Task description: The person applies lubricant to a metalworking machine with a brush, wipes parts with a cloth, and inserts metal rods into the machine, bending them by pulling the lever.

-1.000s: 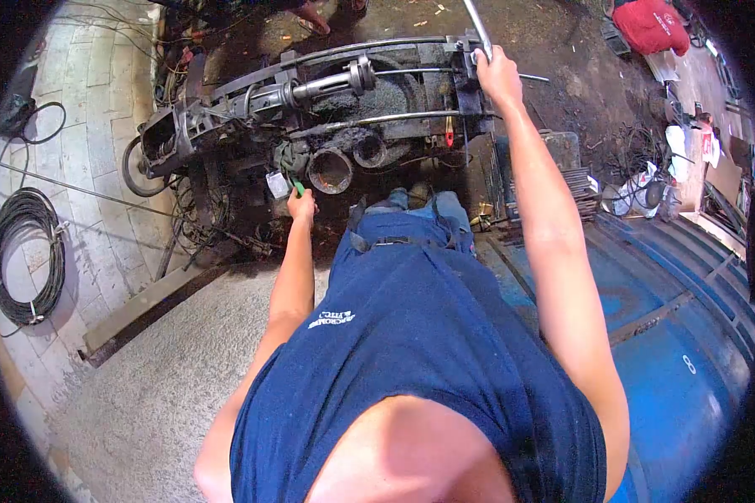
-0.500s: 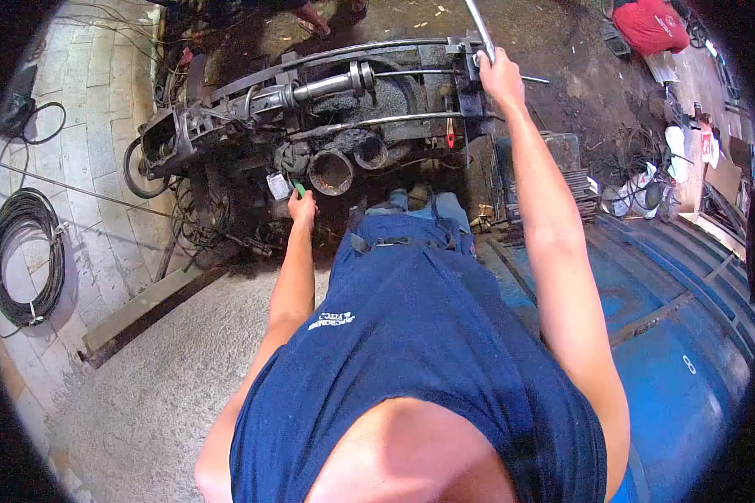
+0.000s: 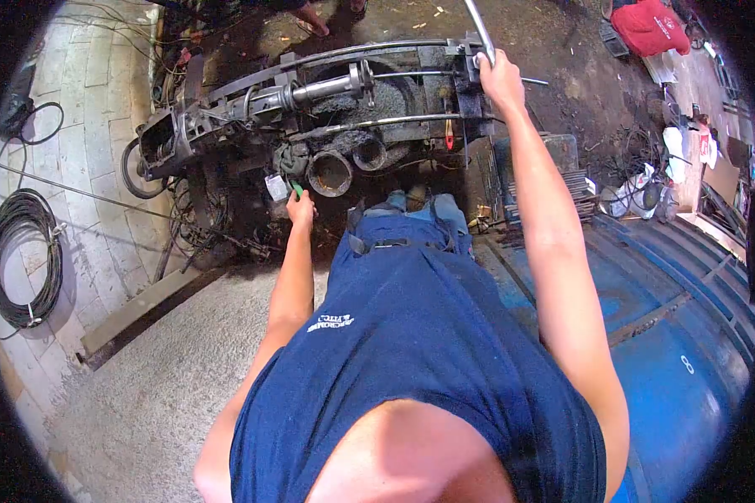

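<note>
At the left of my body my left hand (image 3: pixel 301 207) is closed on a green handle (image 3: pixel 297 190), beside a dark cloth-like bundle (image 3: pixel 292 159) and a white tag (image 3: pixel 276 188). My right hand (image 3: pixel 501 77) wraps round a metal lever (image 3: pixel 480 29) at the right end of a long dark machine. A metal shaft (image 3: pixel 327 88) with a flanged end lies along the machine between steel rails (image 3: pixel 386 121). Two round rings or pipe ends (image 3: pixel 330 174) sit just right of my left hand. What the green handle belongs to is hidden.
Coiled black cable (image 3: pixel 27 258) lies on the left floor. A metal beam (image 3: pixel 143 314) crosses the floor nearer me. On the right are a blue metal surface (image 3: pixel 671 360), stacked rods (image 3: pixel 554 194) and a red cloth (image 3: pixel 650 27). Another person's foot (image 3: pixel 317 25) shows at the top.
The flanged end of the shaft looks different, as if turned, and a small piece now shows below it. Both of my hands stay nearly where they were.
</note>
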Motion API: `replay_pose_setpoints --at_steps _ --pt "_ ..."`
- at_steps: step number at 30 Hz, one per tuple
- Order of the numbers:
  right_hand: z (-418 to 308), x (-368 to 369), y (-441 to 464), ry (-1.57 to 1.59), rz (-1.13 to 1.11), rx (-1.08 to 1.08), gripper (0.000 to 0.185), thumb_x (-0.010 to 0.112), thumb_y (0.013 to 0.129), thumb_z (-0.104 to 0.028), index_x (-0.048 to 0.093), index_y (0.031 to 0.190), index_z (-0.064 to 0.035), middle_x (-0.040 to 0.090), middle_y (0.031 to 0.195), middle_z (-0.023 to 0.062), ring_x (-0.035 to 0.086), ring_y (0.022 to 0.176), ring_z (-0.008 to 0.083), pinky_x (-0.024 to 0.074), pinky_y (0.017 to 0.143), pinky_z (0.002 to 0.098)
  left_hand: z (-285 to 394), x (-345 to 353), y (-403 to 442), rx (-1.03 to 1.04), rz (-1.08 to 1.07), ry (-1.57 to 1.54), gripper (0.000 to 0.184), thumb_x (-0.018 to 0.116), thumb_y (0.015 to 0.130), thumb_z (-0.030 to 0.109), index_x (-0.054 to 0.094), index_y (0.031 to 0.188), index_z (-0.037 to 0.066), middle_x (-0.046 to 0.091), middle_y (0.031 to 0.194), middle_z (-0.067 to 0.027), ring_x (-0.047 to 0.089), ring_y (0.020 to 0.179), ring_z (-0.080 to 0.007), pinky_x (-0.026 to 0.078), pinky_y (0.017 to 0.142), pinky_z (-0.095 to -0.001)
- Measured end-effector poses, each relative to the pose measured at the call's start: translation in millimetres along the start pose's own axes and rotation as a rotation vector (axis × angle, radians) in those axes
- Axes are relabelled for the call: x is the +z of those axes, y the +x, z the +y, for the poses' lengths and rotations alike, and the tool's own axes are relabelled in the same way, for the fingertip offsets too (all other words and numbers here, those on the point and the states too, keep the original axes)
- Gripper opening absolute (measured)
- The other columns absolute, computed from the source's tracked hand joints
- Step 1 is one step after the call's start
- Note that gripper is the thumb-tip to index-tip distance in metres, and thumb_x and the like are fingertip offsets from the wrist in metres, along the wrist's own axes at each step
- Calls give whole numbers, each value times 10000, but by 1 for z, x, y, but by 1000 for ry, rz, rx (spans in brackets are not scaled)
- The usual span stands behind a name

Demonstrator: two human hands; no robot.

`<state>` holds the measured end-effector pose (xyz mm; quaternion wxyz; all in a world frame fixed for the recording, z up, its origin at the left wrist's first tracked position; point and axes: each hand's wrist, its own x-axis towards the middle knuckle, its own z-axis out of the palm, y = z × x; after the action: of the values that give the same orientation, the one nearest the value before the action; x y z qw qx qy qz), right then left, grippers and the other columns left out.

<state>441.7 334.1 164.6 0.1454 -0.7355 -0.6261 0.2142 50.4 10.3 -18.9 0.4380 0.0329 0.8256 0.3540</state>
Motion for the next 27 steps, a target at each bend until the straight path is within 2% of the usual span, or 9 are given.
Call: replay_pose_setpoints --at_steps 7,12,14,16,20,22,24,25,27 --pt "15 -1 7 4 17 -7 441 490 919 -452 581 1097 -59 651 965 276 609 961 466 473 831 534 -6 -3 0 -47 -21 1 536 535 939 177 354 1437 101 512 597 -36 477 430 -137 416 394 -294" --pt "19 -2 12 7 2 -2 450 501 914 -459 588 1111 -64 648 978 280 609 967 460 473 834 530 -24 -2 1 -131 -69 26 426 498 969 166 399 1379 103 607 732 -79 543 513 -151 448 456 -310" --pt "21 -2 12 7 13 10 456 503 912 -463 589 1117 -65 647 980 280 608 969 459 473 834 528 -30 -4 7 -206 -93 160 407 518 963 195 412 1349 121 659 863 -87 635 632 -176 473 500 -313" --pt "25 0 13 20 28 -23 475 506 908 -474 587 1125 -60 647 975 282 607 967 463 473 828 527 -43 0 17 -257 -74 99 376 537 951 180 450 1314 131 663 824 -70 632 584 -162 441 424 -289" --pt "24 0 15 -6 -3 -1 493 514 898 -490 589 1098 -47 646 955 285 607 960 463 473 821 517 -67 3 39 -263 -71 150 302 576 932 174 534 1225 112 655 853 -64 627 593 -151 438 419 -288" --pt "22 -1 16 -23 -6 22 491 521 893 -492 592 1082 -44 647 941 285 609 954 463 473 814 518 -68 12 46 -247 -6 152 264 609 898 159 592 1153 94 661 812 -71 616 558 -157 426 410 -297" --pt "18 -2 14 -43 -8 45 490 527 889 -493 595 1065 -41 648 926 284 610 947 463 473 807 519 -70 16 60 -259 61 364 261 630 859 144 626 1113 86 664 753 -82 605 520 -170 416 405 -310" --pt "14 -5 13 -46 -1 29 490 535 883 -494 597 1047 -36 649 911 283 612 937 462 473 800 522 -74 17 65 -267 66 282 237 636 830 128 645 1056 57 662 707 -92 593 492 -180 418 410 -314" --pt "12 -7 11 -61 4 14 490 542 878 -494 598 1029 -31 650 896 282 615 928 462 472 793 525 -77 18 66 -243 87 196 229 640 851 142 636 1052 32 661 742 -82 594 505 -176 418 409 -313"
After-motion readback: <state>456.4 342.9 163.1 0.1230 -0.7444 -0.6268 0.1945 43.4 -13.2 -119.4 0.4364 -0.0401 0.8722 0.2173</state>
